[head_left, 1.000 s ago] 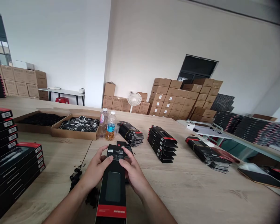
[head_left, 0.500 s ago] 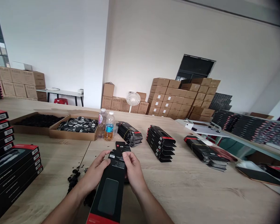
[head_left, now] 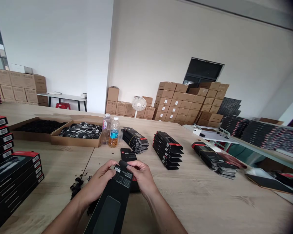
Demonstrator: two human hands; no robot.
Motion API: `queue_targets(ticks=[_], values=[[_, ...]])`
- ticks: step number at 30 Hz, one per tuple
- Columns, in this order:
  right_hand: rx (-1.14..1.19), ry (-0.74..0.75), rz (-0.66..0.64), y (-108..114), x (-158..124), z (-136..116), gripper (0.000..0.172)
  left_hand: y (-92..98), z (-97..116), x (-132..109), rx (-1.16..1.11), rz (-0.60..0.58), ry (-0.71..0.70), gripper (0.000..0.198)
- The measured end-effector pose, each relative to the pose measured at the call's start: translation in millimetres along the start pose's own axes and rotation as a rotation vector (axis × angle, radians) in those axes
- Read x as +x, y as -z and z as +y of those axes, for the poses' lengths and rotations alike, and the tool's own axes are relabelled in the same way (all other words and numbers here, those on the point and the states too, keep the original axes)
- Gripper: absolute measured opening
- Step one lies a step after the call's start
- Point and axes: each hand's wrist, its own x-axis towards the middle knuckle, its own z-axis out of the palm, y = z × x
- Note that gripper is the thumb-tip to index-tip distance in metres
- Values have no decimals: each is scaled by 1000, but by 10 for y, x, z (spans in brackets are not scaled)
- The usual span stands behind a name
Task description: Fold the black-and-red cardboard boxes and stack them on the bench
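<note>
A long black retail box (head_left: pixel 112 201) with a clear window is held over the wooden table (head_left: pixel 197 201), its far end with a white label up near my fingers. My left hand (head_left: pixel 99 183) grips that end from the left, thumb on top. My right hand (head_left: pixel 141 177) pinches the end flap from the right, fingers curled over it. Just beyond the hands another black box (head_left: pixel 128 154) lies flat on the table. Small black pieces (head_left: pixel 76 187) are scattered left of my left forearm.
Stacked black boxes (head_left: pixel 12 172) stand at the left edge. Two open cardboard trays (head_left: pixel 75 140) and two bottles (head_left: pixel 111 131) sit further back. Piles of flat black packaging (head_left: pixel 168 149) lie mid-table and to the right. Cardboard cartons (head_left: pixel 190 104) and a fan (head_left: pixel 139 104) stand by the wall.
The box has slid toward me and tilted left, its red end now out of view. My right fingers have closed over the end flap.
</note>
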Motion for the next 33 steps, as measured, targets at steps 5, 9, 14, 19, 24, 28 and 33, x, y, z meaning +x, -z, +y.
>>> queue_targets(ticks=[5, 9, 14, 19, 24, 28, 33], values=[[114, -48, -57, 12, -30, -25, 34, -8, -9, -8, 42, -53, -14, 15], [281, -315, -150, 18, -57, -16, 35, -28, -26, -11, 123, -123, -51, 16], [272, -418, -194, 20, -85, -50, 30, -6, -86, -22, 189, -107, -19, 24], [180, -202, -163, -13, -106, -114, 32, 10, -148, -18, 219, -51, 3, 43], [197, -189, -170, -30, -111, -120, 31, -4, -180, 3, 174, -72, -32, 45], [242, -229, -160, -35, -114, -119, 32, -18, -176, 23, 73, -81, -43, 40], [247, -235, -156, -60, -164, -203, 33, -36, -163, 25, -98, -70, -20, 36]])
